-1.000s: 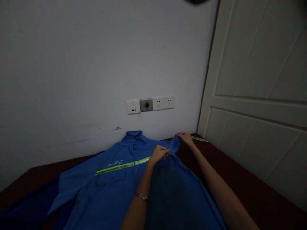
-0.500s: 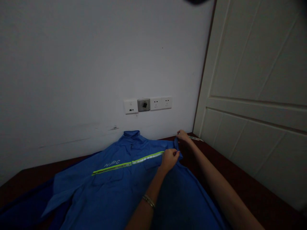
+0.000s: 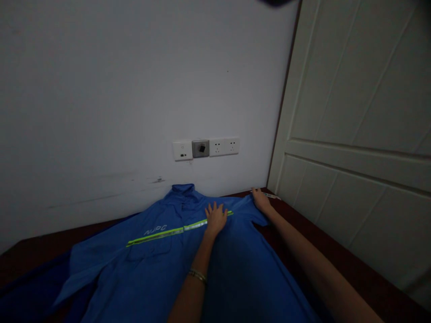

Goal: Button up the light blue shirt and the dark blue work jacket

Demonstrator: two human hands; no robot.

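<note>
A blue work jacket [image 3: 134,278] lies spread out, its collar towards the wall. A yellow-green and silver reflective strip [image 3: 158,235] crosses its chest, with pale letters above it on the left. My left hand [image 3: 216,220] rests flat on the chest over the strip, fingers spread. At the far right, my right hand [image 3: 260,200] has its fingers closed on the edge of the short-looking right sleeve [image 3: 251,211]. A darker blue cloth [image 3: 37,285] shows under the jacket's left side.
The jacket lies on a dark red surface [image 3: 296,220] against a white wall [image 3: 101,112]. Wall sockets [image 3: 224,147] sit above the collar. A cream panelled door [image 3: 353,112] borders the right. A thin pale strip-like item [image 3: 271,195] lies beyond my right hand.
My left hand has let go of the sleeve, moved left and opened onto the chest. The right sleeve now lies more spread out to the right, with my right hand at its edge.
</note>
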